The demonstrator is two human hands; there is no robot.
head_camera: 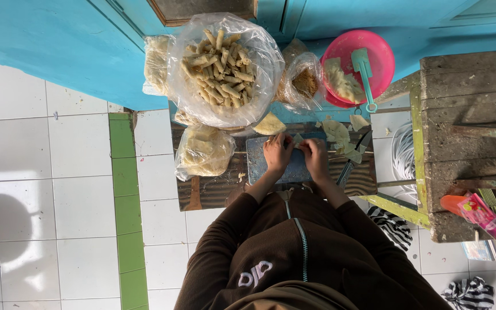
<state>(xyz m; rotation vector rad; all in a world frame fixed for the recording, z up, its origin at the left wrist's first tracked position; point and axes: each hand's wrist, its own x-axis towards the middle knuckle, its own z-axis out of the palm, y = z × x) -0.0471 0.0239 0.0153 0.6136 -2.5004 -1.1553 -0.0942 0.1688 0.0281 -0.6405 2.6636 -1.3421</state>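
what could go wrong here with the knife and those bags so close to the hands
The knife lies right beside the right hand, blade near the wrapper scraps; a sideways reach might catch it. The big bag of rolls leans at the low table's far edge and might tip. Both hands pinch one small piece with the left hand, so it may tear.

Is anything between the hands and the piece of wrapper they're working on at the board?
Nothing visible. The left hand and right hand both already touch the pale wrapper piece over the grey board.
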